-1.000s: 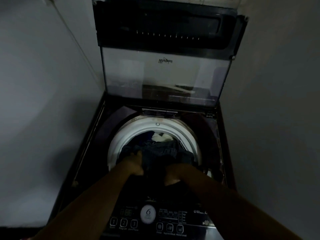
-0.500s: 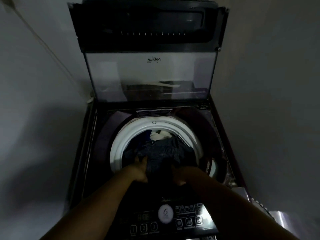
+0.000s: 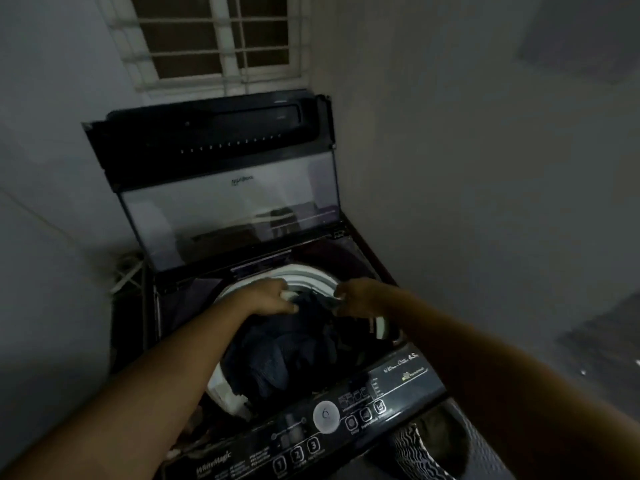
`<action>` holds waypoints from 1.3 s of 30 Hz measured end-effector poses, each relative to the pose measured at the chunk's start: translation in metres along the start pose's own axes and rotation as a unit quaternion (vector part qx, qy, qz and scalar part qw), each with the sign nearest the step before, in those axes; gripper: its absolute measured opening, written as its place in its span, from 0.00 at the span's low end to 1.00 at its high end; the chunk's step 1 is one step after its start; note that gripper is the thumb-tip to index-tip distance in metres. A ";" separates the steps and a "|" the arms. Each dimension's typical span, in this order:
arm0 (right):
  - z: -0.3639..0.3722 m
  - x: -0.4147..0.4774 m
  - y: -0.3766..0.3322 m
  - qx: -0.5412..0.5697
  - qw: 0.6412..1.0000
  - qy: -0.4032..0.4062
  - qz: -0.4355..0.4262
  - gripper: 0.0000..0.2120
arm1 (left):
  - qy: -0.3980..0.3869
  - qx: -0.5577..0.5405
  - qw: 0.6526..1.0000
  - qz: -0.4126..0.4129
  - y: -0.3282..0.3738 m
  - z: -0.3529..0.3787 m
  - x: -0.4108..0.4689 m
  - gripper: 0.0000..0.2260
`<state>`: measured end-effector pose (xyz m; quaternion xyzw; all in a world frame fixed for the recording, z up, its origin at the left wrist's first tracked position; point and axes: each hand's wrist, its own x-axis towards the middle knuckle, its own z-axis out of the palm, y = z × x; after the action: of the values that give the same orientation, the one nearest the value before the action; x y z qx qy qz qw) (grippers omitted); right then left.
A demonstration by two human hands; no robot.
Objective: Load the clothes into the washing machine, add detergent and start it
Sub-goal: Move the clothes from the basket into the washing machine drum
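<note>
Reaching out over the washer (image 3: 408, 379), both forearms run nearly straight. The left hand (image 3: 273, 296) and right hand (image 3: 360, 297), slightly apart, each grip the far edge of the dark clothes (image 3: 294, 348) heaped in the drum (image 3: 311, 274) below the raised lid (image 3: 225, 209).

Markings on the washing machine (image 3: 362, 259)
On the control panel (image 3: 420, 384) a round white badge (image 3: 325, 415) bears a "6"; toward 7 o'clock of it three buttons (image 3: 297, 455) read "1", "2", "3", and toward 8 o'clock stands "WhiteMagic" (image 3: 214, 466); small print toward 2 o'clock is too fine to read, and the logo (image 3: 241, 181) on the raised lid (image 3: 207, 216), toward 11 o'clock, is blurred
</note>
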<state>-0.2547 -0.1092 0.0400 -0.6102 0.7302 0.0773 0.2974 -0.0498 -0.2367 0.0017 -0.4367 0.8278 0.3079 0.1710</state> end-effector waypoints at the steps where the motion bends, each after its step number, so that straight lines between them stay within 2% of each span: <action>1: -0.009 -0.008 0.008 0.010 1.000 0.020 0.014 0.24 | 0.020 0.000 1.000 0.023 0.015 -0.011 0.001 0.36; 5: -0.041 -0.052 0.042 0.039 0.996 0.067 0.044 0.20 | 0.052 -0.004 0.993 0.109 0.080 -0.035 0.005 0.33; 8: -0.055 -0.088 0.085 0.051 0.989 0.101 0.092 0.24 | 0.060 -0.031 0.985 0.159 0.137 -0.035 0.004 0.26; 11: -0.061 -0.123 0.132 0.066 0.982 0.114 0.135 0.27 | 0.052 -0.038 0.979 0.196 0.190 -0.028 0.003 0.31; 20: -0.042 -0.228 0.289 0.085 0.968 0.151 0.179 0.27 | 0.089 -0.053 0.964 0.246 0.354 0.031 0.014 0.27; 26: -0.010 -0.272 0.386 0.102 0.969 0.149 0.170 0.26 | 0.076 -0.102 0.958 0.256 0.452 0.114 0.027 0.21; 32: 0.035 -0.272 0.444 0.151 0.970 0.114 0.150 0.24 | 0.046 -0.172 0.962 0.207 0.471 0.199 0.038 0.18; 39: 0.131 -0.215 0.467 0.220 0.965 0.047 0.136 0.20 | -0.022 -0.175 0.976 0.129 0.427 0.281 0.076 0.18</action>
<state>-0.6310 0.2482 -0.0691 -0.4275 0.8186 -0.0749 0.3763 -0.4421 0.0843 -0.0975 -0.3426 0.8061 0.4774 0.0692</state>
